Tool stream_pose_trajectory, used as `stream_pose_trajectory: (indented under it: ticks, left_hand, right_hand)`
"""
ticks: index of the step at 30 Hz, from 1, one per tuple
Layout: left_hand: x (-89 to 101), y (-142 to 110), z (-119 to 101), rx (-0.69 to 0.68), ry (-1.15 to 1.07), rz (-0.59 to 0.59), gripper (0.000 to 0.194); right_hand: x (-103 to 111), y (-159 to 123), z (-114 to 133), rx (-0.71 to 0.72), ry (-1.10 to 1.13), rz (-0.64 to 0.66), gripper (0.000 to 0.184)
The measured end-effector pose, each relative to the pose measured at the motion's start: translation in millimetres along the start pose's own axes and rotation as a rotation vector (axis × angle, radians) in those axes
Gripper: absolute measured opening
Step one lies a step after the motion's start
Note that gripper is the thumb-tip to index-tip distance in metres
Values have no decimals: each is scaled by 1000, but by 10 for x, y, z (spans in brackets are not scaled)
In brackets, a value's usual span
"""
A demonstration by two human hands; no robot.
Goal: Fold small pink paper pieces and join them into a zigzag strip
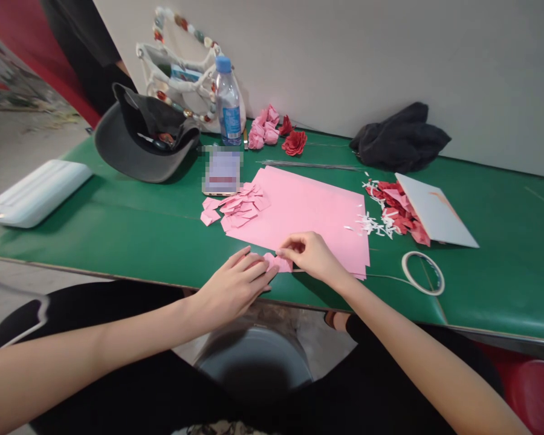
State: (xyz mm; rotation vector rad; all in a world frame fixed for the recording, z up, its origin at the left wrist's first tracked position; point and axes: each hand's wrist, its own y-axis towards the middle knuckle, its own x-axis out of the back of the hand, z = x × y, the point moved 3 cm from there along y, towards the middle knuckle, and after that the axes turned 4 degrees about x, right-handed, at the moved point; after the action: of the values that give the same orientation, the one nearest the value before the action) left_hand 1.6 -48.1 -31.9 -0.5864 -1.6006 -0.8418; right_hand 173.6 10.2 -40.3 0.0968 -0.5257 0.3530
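Near the table's front edge, a small piece of pink paper (pixel 283 264) is between my two hands. My left hand (pixel 236 281) has it under bent fingers, which hide part of it. From the other side, my right hand (pixel 315 257) pinches the paper's upper edge with thumb and fingertips. A short, thin, pale strip (pixel 298 270) shows below my right fingers; what it is I cannot make out. Just beyond my hands lie large pink sheets (pixel 312 205), and a pile of cut pink paper pieces (pixel 242 205) rests on their left corner.
Behind the sheets are thin wires (pixel 308 164), pink paper flowers (pixel 265 128) and a red paper flower (pixel 294 143). A tape roll (pixel 422 273) lies right. A phone (pixel 222 171), bottle (pixel 229 106) and cap (pixel 140 142) stand left. A grey bucket (pixel 254 362) is below the edge.
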Motion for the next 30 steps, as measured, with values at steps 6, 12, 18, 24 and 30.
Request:
stream_pose_trajectory:
  ticks: [6,12,18,24,30]
  left_hand:
    - [23,24,1,14,-22,-1,33]
    - [40,44,-4,23,-25,1,33]
    - [37,29,-9,27,-51,6,36]
    - [51,-6,-16,3,-65,4,37]
    - [40,-50,-14,8,-73,23,39]
  right_hand:
    - [25,-29,25,36,-57,-10,8]
    - [57,-45,12,93,-31,64,18]
    - [53,-71,19,129,-67,88,18]
    - [145,84,123,50,18,104,15]
    - [113,748,160,204,-205,-162,18]
